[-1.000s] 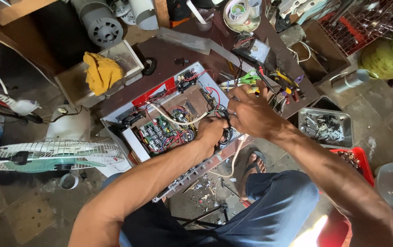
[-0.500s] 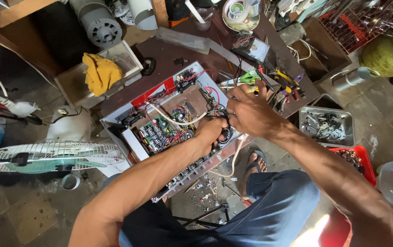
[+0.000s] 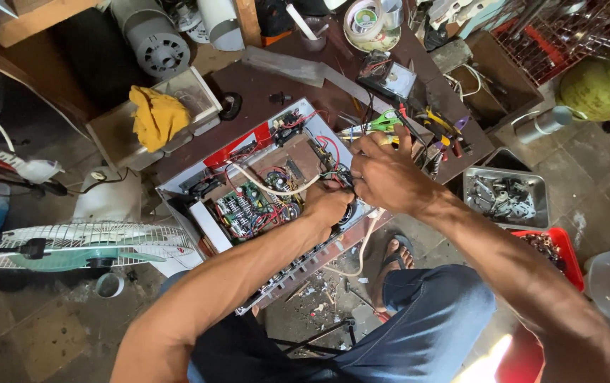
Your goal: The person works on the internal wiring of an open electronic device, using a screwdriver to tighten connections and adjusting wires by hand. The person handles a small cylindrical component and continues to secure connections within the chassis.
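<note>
Two hands at work inside an opened amplifier chassis [image 3: 198,186].
Left hand [image 3: 328,204] and right hand [image 3: 384,174], close together, pinch black wires [image 3: 339,175] right of the green circuit board [image 3: 245,209].

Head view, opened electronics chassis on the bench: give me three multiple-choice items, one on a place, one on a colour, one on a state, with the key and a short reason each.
1. Where does the yellow cloth lie?
A. on the pale box left of the open chassis
B. inside the metal tray
C. on the fan grille

2. What colour is the tray by the person's right forearm, below the metal tray of parts?
A. blue
B. red
C. green

3. How do the hands stand?
A. both rest on the floor
B. one holds the cloth
C. both meet at the chassis's right end, among its wires

Key: 1 A, the cloth drapes over that box's top. 2 B, its rim shows red. 3 C, the left hand and right hand close together over the black wire bundle there; what they pinch is hidden.
</note>
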